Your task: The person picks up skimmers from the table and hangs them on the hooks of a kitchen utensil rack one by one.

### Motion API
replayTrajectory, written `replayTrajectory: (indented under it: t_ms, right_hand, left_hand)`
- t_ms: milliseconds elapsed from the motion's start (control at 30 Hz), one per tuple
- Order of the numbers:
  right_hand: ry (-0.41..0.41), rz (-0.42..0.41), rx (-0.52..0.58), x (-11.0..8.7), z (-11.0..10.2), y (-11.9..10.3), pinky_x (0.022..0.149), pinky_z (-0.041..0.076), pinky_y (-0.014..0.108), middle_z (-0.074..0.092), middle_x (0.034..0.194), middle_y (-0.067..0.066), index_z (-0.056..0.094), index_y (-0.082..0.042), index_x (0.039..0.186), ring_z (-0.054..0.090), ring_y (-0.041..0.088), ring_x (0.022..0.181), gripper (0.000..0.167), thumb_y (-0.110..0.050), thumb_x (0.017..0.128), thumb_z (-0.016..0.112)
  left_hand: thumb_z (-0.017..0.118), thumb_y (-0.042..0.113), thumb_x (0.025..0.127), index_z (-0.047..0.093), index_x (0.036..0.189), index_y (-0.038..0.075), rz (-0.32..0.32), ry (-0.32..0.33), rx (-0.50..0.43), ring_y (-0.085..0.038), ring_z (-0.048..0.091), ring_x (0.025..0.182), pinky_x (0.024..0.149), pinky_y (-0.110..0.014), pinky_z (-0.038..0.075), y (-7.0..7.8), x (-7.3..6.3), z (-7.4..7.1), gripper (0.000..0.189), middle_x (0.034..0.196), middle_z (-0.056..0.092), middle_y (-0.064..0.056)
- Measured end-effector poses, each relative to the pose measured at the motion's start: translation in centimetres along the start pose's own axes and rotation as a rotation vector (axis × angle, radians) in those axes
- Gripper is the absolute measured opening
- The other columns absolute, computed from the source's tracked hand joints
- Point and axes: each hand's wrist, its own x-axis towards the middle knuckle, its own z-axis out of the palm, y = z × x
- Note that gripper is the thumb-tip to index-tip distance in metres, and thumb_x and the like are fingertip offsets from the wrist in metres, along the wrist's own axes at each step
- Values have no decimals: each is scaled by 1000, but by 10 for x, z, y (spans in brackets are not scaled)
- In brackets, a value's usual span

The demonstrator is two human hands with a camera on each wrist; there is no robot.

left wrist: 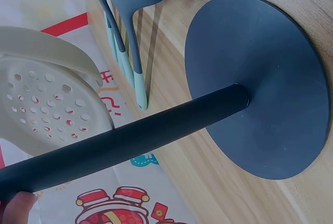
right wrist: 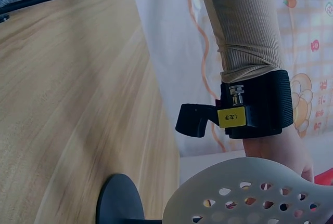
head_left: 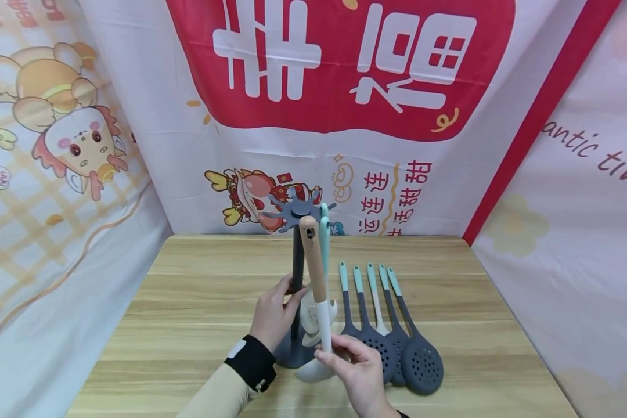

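Observation:
My left hand (head_left: pixel 274 313) grips the dark pole of a utensil stand (head_left: pixel 291 354), whose round base rests on the table. Its thumb shows at the edge of the left wrist view. My right hand (head_left: pixel 357 368) pinches the white neck of a skimmer (head_left: pixel 321 310) with a wooden handle, held upright in front of the stand. A light perforated head (right wrist: pixel 244 195) shows close up in the right wrist view. Light utensils with mint handles (head_left: pixel 325 247) hang from the hook ring (head_left: pixel 299 212); one is a perforated skimmer (left wrist: pixel 49 104). My right hand is outside the right wrist view.
Several mint-handled utensils (head_left: pixel 422 363), mostly with dark grey heads, lie side by side on the wooden table (head_left: pixel 188 325), right of the stand. Printed cloth (head_left: pixel 345 69) hangs behind the table and on both sides. A black strap (right wrist: pixel 260 104) circles the left wrist.

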Motion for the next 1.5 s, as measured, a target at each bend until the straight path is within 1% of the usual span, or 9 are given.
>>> replayTrajectory:
  t_ms: [267,367,600,733,867,967,1133,1233,1500]
  right_hand:
    - [3,-37,-6,1,2,2,76,57,22,75,91,21,71,12,101,72,9,78,28,9,75,77]
    - [4,-32,-11,2,2,2,77,57,22,75,92,20,71,11,102,72,10,79,28,8,75,78]
    - [-29,-48,28,2,0,3,76,58,22,77,88,11,69,14,103,72,8,79,29,11,75,76]
    - [-45,-41,38,5,-1,4,76,59,23,76,88,16,69,15,103,72,7,79,28,12,76,75]
    - [-52,-28,16,8,0,6,75,59,24,74,90,24,70,13,103,71,6,78,26,11,77,74]
    - [-56,-32,-5,10,1,9,75,59,24,73,91,26,70,12,103,71,5,78,26,9,78,75]
    - [-52,-61,-31,14,3,15,75,58,23,75,91,22,71,11,104,71,9,81,28,4,78,78]
    - [-44,-47,-40,16,3,17,75,58,23,76,91,18,73,8,103,71,10,83,27,1,77,79]
    - [-16,-33,-63,21,6,17,75,56,22,74,98,23,74,5,102,69,8,83,27,1,76,81]
  left_hand:
    - [67,21,95,62,115,8,5,10,2,-25,73,94,68,-32,63,-1,-1,1,24,97,74,-6]
    - [67,21,95,62,115,10,7,13,0,-24,73,94,69,-32,63,-1,-1,1,24,97,74,-6]
    - [67,21,95,62,116,11,17,21,8,-24,73,94,69,-31,63,0,-1,1,24,98,74,-6]
    - [67,22,95,62,116,11,14,22,4,-25,73,94,69,-31,63,0,-1,1,24,98,74,-6]
    - [67,22,95,62,115,11,15,23,7,-24,73,94,69,-31,63,0,-1,1,23,98,74,-5]
    - [66,21,95,62,116,11,14,21,5,-24,73,94,69,-31,63,0,-2,1,23,97,74,-6]
    - [66,22,96,61,117,11,10,19,2,-24,73,94,70,-31,63,1,-2,1,25,97,74,-5]
    - [65,23,96,62,117,11,9,19,0,-24,73,94,70,-31,63,0,-2,1,25,97,74,-5]
    - [66,20,96,61,118,12,3,13,2,-23,73,94,69,-32,63,0,-2,1,24,98,74,-5]
